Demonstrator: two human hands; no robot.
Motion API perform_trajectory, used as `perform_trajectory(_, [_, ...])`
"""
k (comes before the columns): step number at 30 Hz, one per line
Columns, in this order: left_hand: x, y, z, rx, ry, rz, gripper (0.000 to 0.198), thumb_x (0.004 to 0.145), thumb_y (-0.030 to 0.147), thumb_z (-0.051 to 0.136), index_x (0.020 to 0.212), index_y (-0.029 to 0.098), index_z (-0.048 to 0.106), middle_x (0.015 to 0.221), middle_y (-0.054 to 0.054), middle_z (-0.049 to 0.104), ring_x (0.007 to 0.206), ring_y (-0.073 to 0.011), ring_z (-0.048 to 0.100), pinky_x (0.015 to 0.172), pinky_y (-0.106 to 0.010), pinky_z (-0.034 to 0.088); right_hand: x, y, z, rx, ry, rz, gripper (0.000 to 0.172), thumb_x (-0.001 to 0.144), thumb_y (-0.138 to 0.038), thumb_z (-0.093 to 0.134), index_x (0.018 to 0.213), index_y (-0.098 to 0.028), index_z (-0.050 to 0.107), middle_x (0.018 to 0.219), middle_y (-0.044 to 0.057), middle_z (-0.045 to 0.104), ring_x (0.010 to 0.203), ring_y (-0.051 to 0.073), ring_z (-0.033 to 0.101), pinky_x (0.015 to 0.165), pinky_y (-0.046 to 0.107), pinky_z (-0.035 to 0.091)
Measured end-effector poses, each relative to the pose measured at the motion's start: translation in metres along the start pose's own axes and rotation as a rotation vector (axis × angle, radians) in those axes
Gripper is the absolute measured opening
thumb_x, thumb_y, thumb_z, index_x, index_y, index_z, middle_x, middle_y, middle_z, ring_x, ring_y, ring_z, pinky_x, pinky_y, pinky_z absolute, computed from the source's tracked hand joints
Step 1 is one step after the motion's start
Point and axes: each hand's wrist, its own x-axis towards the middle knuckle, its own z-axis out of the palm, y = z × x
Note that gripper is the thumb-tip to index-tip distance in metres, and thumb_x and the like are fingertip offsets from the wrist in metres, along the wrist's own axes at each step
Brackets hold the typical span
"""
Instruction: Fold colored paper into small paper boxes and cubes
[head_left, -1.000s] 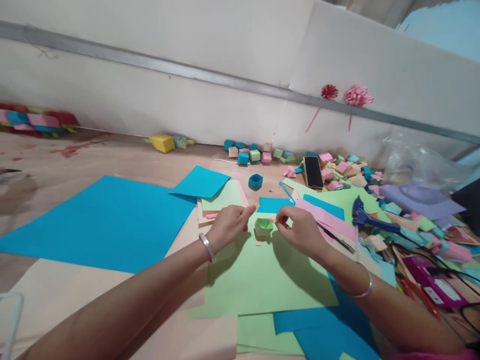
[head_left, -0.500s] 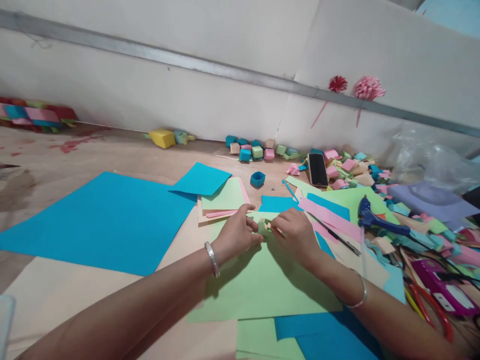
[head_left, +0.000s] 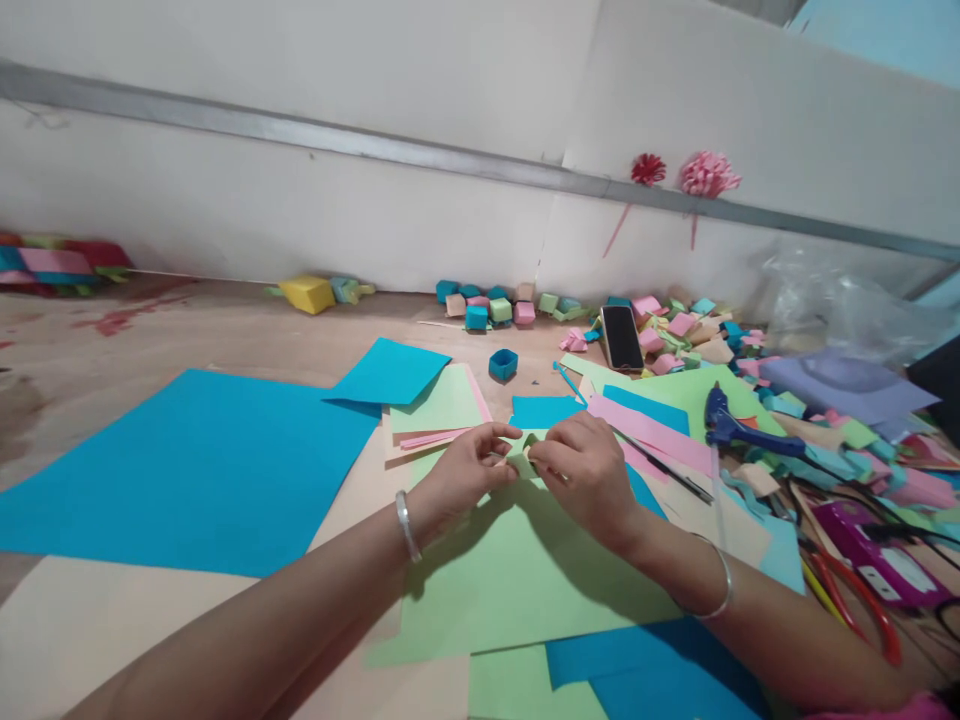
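Note:
Between my two hands is a small light green paper piece (head_left: 523, 460), folded with raised sides like a little box. My left hand (head_left: 478, 460) pinches its left side between thumb and fingers. On the other side, my right hand (head_left: 585, 465) grips the right edge with its fingertips, which partly hide the piece. Both hands are just above a large light green sheet (head_left: 525, 570). Behind them a small open blue paper box (head_left: 503, 366) sits on the table.
Large blue sheet (head_left: 187, 470) lies left; paper stack (head_left: 431, 400) behind my left hand. To the right are scissors (head_left: 667, 465), a blue glue gun (head_left: 742, 428), red-handled pliers (head_left: 855, 595) and a phone (head_left: 622, 338). Small paper boxes (head_left: 487, 305) line the wall.
The view has shifted slightly, so the table things appear a little further left. My fingers have moved on the green paper piece, and more of its front face shows.

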Motion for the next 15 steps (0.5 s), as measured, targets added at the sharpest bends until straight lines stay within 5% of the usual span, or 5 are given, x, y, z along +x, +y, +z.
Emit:
perform_trajectory(5, [0.0016,0.0021,-0.0035,-0.066,-0.112,-0.015,0.036,0.063,0.018,0.070,0.097,0.015,0.060,0.090,-0.004,0.060,0.074,-0.0135,0.053,0.065,-0.025,0.039,0.0001,-0.0022,-0.0027,-0.022,0.048,-0.005,0.022,0.084,-0.012,0.060,0.064,-0.020,0.068,0.061,0.001,0.055,0.068,0.015,0.043,0.063,0.029,0.029])
perform_trajectory(15, [0.0050,0.0027,-0.0023,-0.027,-0.061,0.014,0.037,0.065,0.019,0.072,0.099,0.016,0.059,0.090,-0.002,0.058,0.080,-0.0144,0.053,0.066,-0.024,0.040,0.0023,-0.0037,0.0022,-0.114,0.040,0.007,0.027,0.079,-0.012,0.063,0.053,-0.017,0.056,0.059,0.001,0.050,0.067,0.014,0.036,0.062,0.030,0.024])
